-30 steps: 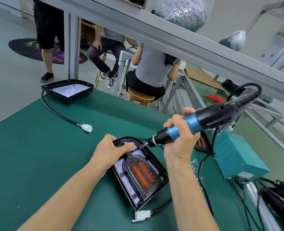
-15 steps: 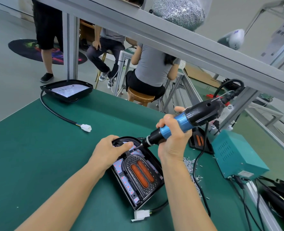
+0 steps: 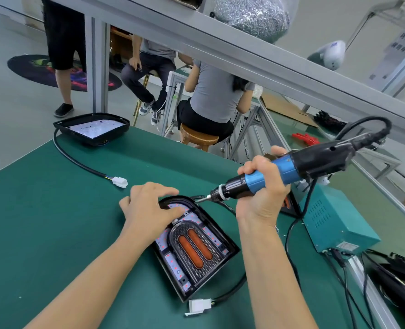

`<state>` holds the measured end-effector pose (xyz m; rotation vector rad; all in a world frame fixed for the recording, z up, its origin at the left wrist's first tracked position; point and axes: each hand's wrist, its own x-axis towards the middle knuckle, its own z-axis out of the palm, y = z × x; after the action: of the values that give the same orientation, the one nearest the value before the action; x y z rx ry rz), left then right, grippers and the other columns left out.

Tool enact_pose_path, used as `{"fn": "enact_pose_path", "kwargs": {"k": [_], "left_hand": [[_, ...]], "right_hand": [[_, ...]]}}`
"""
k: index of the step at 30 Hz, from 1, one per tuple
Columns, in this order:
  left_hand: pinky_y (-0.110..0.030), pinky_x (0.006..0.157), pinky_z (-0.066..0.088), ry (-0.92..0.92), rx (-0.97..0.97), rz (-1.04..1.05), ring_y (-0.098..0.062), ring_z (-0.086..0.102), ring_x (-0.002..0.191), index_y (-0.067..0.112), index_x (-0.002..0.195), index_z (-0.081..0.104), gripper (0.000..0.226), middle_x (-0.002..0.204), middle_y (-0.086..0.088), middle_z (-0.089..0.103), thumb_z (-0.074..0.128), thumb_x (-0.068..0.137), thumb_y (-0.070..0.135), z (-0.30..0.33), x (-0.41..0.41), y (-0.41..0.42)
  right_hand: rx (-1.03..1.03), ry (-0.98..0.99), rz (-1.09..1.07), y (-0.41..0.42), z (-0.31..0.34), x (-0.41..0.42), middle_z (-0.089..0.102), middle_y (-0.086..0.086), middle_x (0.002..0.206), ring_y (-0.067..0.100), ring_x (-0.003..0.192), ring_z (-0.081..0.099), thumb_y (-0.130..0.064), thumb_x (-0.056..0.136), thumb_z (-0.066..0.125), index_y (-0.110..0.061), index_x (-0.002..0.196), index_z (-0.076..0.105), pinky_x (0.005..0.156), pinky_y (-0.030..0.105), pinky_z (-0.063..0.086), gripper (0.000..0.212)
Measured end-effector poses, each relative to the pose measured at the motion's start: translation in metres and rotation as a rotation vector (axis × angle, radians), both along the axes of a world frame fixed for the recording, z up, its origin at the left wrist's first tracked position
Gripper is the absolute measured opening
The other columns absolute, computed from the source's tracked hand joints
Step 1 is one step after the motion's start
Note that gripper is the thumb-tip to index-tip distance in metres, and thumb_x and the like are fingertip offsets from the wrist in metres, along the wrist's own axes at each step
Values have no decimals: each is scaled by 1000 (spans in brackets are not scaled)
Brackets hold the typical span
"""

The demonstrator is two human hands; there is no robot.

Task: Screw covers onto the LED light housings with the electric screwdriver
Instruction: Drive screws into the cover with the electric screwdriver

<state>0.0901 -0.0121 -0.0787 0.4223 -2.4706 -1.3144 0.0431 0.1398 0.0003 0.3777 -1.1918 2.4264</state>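
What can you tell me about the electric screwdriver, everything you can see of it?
The electric screwdriver has a blue middle grip, a black rear body and a black nose ending in a ribbed metal collar with a thin bit. It looks like plastic with metal at the tip. A black cable loops from its rear. The right hand grips it around the blue part, holding it slanted, with the tip pointing down and left at the far rounded edge of the light housing on the green mat. Whether the bit touches a screw cannot be told.

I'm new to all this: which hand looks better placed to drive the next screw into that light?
Probably the right hand: it grips the electric screwdriver, tip near the housing's top edge. The left hand rests on the housing.
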Motion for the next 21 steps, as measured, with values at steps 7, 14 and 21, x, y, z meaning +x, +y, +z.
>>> {"fn": "enact_pose_path", "kwargs": {"k": [7,14,21], "left_hand": [[-30,91,25,79,351,-117,-10,53,98,44,72,71,14,76,18,65,82,65,40,9,3,22],[-31,78,48,99,583,-140,-13,56,68,21,74,76,13,74,-7,68,75,78,8,10,6,22],[-31,85,30,243,-4,-132,-9,57,78,30,71,67,21,73,12,63,70,83,13,2,6,14]], "right_hand": [[-132,-28,34,2,11,5,50,-2,54,13,49,47,0,71,54,-17,95,52,56,27,45,30],[-204,-63,70,4,10,9,49,-3,55,12,48,47,-1,69,54,-18,93,52,55,24,45,30],[-189,-54,56,5,12,11,49,-3,54,11,48,47,-1,69,53,-18,93,52,55,24,45,30]]}}
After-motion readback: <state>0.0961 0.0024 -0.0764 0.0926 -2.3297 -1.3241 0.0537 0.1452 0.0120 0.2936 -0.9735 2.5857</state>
